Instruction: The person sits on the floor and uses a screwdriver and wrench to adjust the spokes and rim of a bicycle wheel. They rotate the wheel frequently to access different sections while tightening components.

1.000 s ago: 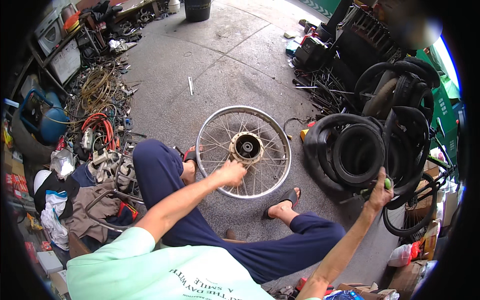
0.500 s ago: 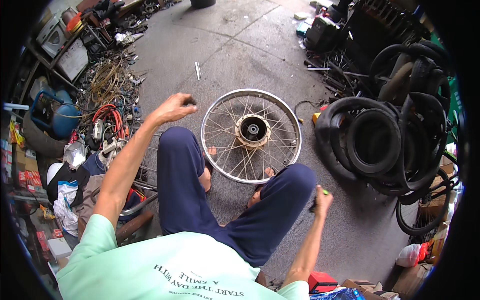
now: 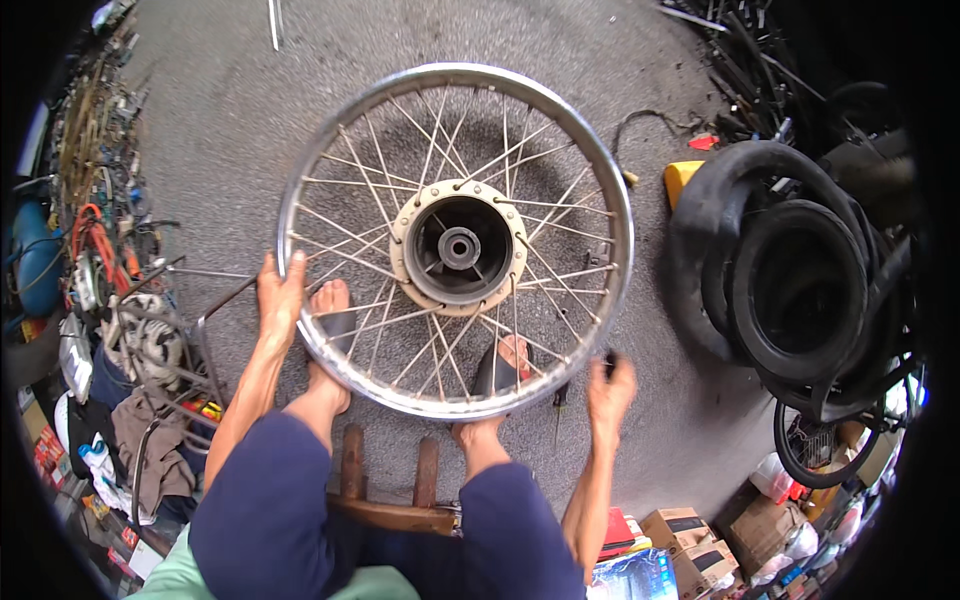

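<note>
A bare spoked wheel (image 3: 459,406) with a shiny metal rim and a cream hub (image 3: 408,230) lies face up in front of me, its near part over my feet. My left hand (image 3: 280,300) grips the rim at its left side, the thumb on top. Just off the rim's near right side is my right hand (image 3: 611,395), its fingers curled and smeared by motion. A dark patch shows at its fingertips; whether it holds something I cannot make out. Close to the rim, beside my right foot, is a thin tool with a dark handle (image 3: 560,396), perhaps a screwdriver.
Black tyres (image 3: 735,260) are piled at the right, next to a yellow object (image 3: 683,183). Cables and scrap parts (image 3: 95,200) crowd the left. Cardboard boxes (image 3: 677,530) stand at the near right. A wooden stool (image 3: 395,513) is between my legs. A metal strip (image 3: 276,25) lies far ahead.
My left hand has come down from the air onto the rim. My right hand has moved from beside my knee to near the wheel. The view is closer, so the wheel looks larger.
</note>
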